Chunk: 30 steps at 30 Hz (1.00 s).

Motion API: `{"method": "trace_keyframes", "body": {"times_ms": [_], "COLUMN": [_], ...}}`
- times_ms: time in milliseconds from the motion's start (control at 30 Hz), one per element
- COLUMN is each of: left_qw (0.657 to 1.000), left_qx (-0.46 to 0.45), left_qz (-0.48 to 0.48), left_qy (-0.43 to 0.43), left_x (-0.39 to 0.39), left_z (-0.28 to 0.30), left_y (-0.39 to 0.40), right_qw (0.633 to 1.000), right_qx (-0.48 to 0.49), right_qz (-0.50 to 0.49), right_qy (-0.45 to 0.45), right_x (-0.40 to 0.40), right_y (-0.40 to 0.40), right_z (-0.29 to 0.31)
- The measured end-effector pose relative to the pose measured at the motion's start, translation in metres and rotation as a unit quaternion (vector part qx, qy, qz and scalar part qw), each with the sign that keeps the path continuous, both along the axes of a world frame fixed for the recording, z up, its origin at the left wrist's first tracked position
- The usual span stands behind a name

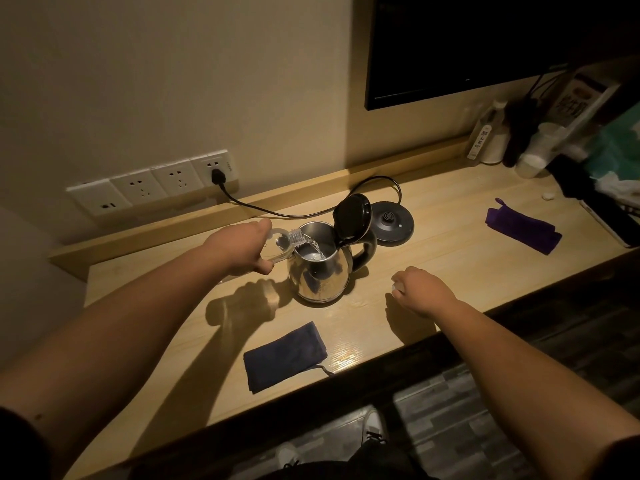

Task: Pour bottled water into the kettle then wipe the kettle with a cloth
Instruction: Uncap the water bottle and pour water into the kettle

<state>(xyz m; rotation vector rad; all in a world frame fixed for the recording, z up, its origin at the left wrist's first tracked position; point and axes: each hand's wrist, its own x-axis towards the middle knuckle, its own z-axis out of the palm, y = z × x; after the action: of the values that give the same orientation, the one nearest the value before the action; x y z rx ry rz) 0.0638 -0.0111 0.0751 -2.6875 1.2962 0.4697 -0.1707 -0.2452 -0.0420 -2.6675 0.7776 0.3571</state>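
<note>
A beige wall [173,81] stands behind a light wooden desk [433,237]. White sockets [152,185] are on the wall near the desk's back left corner. A dark screen [485,39] hangs above its right side. The floor [485,410] is grey wood. The light is dim and warm.

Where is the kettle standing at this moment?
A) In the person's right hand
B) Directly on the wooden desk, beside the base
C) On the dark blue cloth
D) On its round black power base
B: the kettle stands on the wooden desk, with the empty power base behind it.
</note>
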Motion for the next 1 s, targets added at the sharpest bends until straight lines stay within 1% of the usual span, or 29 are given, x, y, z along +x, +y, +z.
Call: {"method": "trace_keyframes", "body": {"times_ms": [1000], "left_qw": [0.999], "left_qx": [0.008], "left_qz": [-0.017], "left_qy": [-0.026], "left_x": [0.0017], "left_z": [0.0007], "left_y": [-0.0022], "right_qw": [1.000], "right_qx": [-0.002], "right_qz": [0.004], "right_qy": [-0.004], "right_x": [-0.0046], "right_y": [0.0007], "right_z": [0.0002]}}
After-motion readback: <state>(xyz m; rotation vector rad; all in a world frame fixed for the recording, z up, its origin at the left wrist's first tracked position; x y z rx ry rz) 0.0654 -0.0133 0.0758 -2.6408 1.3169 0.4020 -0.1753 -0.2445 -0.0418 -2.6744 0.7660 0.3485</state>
